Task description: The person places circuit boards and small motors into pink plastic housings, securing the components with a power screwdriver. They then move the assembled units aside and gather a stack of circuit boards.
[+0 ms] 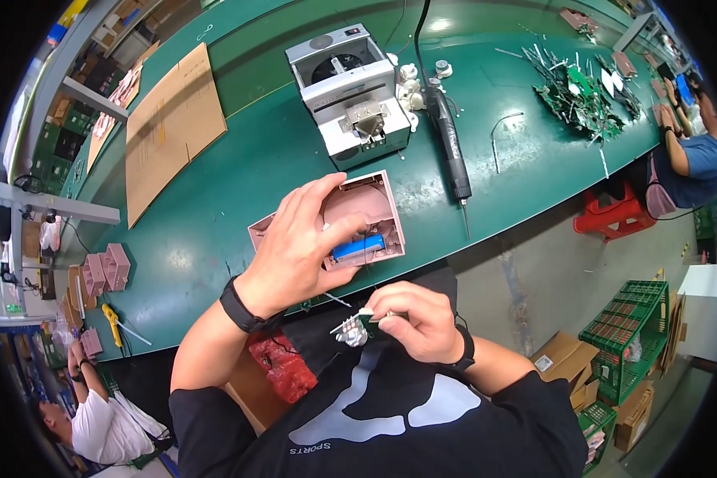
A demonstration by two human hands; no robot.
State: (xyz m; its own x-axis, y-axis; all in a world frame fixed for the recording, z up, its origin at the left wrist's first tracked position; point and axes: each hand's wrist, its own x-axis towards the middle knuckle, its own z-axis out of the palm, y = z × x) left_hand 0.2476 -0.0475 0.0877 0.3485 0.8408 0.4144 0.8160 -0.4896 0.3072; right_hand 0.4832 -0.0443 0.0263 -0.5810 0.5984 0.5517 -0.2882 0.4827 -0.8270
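Under the left hand [288,248] sits a boxy pink plastic casing [366,204].

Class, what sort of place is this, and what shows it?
Probably an electronics assembly workshop, judging by the open pink casing, the power screwdriver and the heap of green parts.

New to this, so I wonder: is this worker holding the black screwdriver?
No; the left hand is on the pink casing, the right hand holds a green board.
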